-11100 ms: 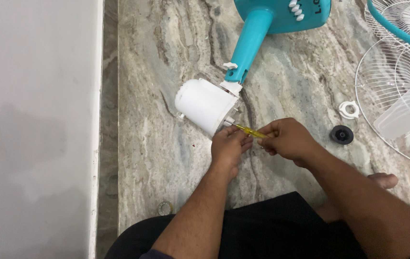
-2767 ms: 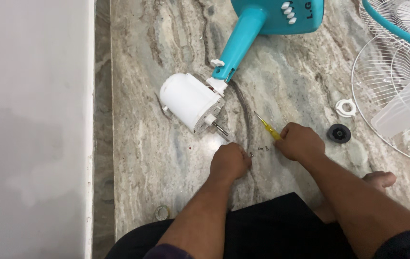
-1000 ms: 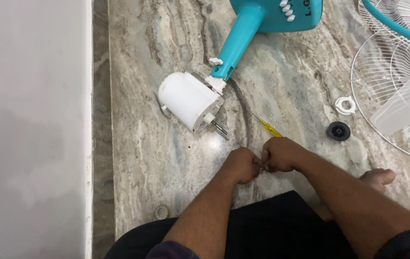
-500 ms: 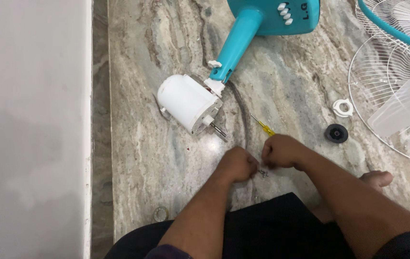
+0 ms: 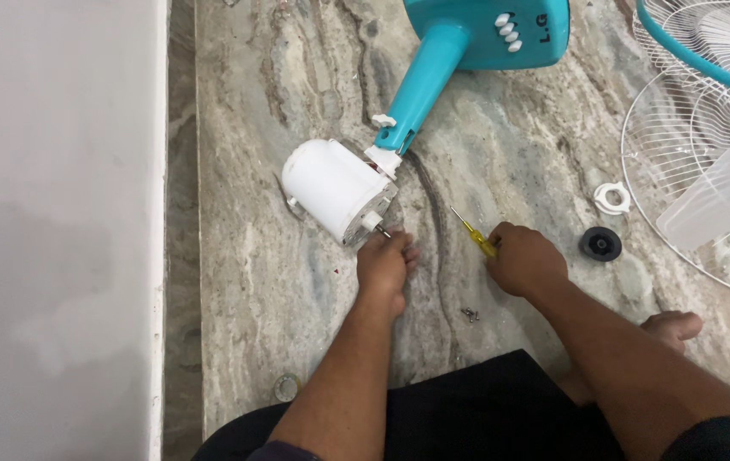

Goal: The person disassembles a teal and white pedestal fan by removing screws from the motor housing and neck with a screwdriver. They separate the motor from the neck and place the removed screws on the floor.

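The white motor housing of a taken-apart fan lies on its side on the marble floor, near the floor's left edge by the wall, joined to a teal stand. The left hand has its fingertips at the housing's shaft end; what they pinch is unclear. The right hand is fisted around a yellow screwdriver. Loose screws lie between the arms; a black cap and white ring sit beside the wire guard.

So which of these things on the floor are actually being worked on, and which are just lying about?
In use:
left hand at the white motor housing
right hand holding the yellow screwdriver
teal fan stand

Lying about:
black knob
white ring nut
loose screws
fan guards
clear blade
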